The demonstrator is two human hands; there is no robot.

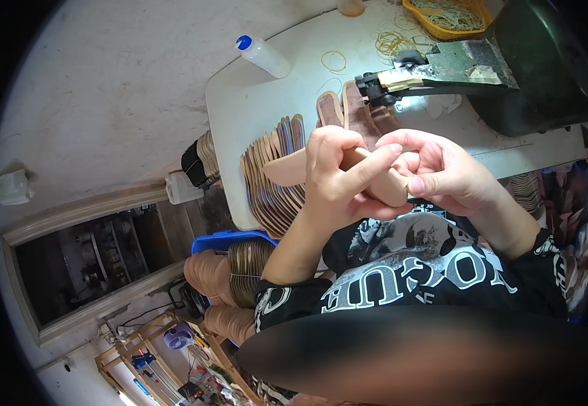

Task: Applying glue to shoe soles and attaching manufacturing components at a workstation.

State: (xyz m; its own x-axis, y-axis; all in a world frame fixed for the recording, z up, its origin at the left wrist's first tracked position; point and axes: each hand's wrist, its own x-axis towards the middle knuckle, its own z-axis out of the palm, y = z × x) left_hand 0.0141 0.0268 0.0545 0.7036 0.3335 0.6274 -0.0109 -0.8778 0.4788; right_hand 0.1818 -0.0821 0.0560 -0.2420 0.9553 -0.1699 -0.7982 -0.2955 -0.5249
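Observation:
A tan shoe insole (285,168) is held in front of my chest, just over the near edge of the table. My left hand (338,172) is closed around its middle, the fingers bent over it. My right hand (453,172) is at the insole's rounded end, thumb and fingertips pinched in at its edge. Whether anything small lies between those fingertips is hidden. Left of my hands, a fanned row of tan and blue-edged insoles (267,193) lies on the white table (233,122). Beyond them are several brown insoles (356,111).
A green machine arm (453,64) reaches in from the right above the table. Farther back are a yellow basket (443,28) of rubber bands, loose rubber bands (393,44) and a white bottle (265,57) with a blue cap. A blue crate (202,243) with bundled insoles (250,267) stands at lower left.

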